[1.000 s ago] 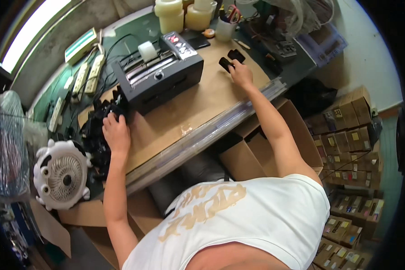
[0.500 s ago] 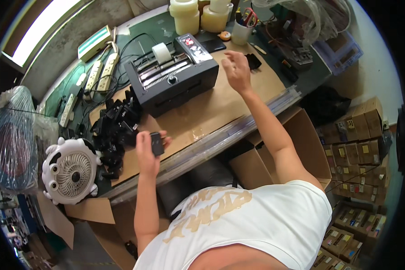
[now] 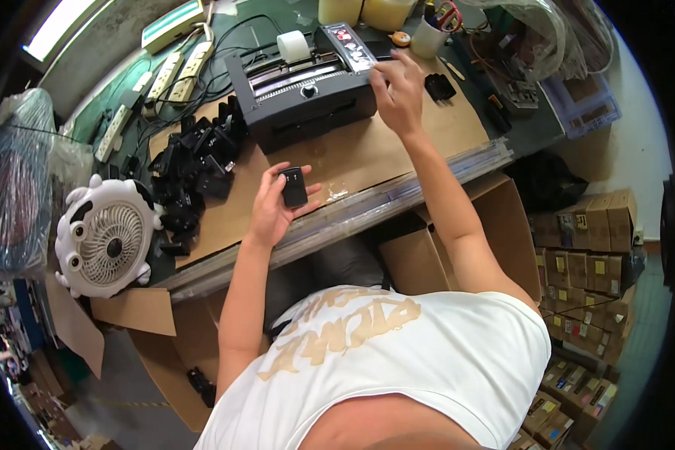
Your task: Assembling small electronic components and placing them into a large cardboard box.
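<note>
My left hand (image 3: pixel 271 206) holds a small black power adapter (image 3: pixel 293 187), a flat block with rounded corners, between thumb and fingers above the front of the brown board. My right hand (image 3: pixel 400 94) is at the right end of a black label dispenser (image 3: pixel 311 105), its fingers bent together; whether anything is pinched in them is hidden. A white label roll (image 3: pixel 293 46) sits on top of the dispenser. Left of it lies a heap of black adapters (image 3: pixel 202 150). Another black adapter (image 3: pixel 439 88) rests on the board, right of my right hand.
A white animal-shaped fan (image 3: pixel 111 236) stands at the left, near power strips (image 3: pixel 191 71) and tangled cables. A cup of tools (image 3: pixel 429 37) and an orange tape measure (image 3: pixel 400 38) are at the back. Open cardboard boxes (image 3: pixel 412 262) stand below the table edge.
My left hand has moved forward and right with the adapter, turning it to show its broad face. My right hand has come to the dispenser's right end. The view has shifted.
</note>
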### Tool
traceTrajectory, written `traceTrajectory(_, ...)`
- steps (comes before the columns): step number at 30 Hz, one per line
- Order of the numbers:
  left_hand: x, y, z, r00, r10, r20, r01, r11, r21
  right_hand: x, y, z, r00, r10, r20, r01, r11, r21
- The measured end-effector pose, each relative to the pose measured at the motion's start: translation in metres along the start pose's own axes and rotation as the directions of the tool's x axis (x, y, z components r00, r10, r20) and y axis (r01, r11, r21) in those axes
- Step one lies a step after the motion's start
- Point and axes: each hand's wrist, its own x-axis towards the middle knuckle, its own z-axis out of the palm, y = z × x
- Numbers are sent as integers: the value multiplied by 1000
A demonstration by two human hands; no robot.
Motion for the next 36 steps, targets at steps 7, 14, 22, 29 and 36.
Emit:
traceTrajectory(7, -2, -4, -6, 994, -3, 112, -5, 997, 72, -50, -64, -12, 199, 611, 766, -878, -235, 417)
traceTrajectory(14, -3, -2, -4, 991, -32, 127, 25, 998, 57, -57, -83, 11, 244, 582, 776, -814, -312, 490)
traceTrajectory(22, -5, 6, 2, 993, -47, 112, 49, 999, -11, -105, -111, -6, 626, 194, 756, -780, 138, 610)
traceTrajectory(29, -2, 1, -9, 991, -45, 124, 43, 999, 17, -110, -120, -6, 742, -55, 669, -508, 605, 613)
traceTrajectory(36, -4, 2, -8, 993, -23, 119, 24, 1000, -5, -110, -126, -13, 708, -66, 703, -557, 559, 614)
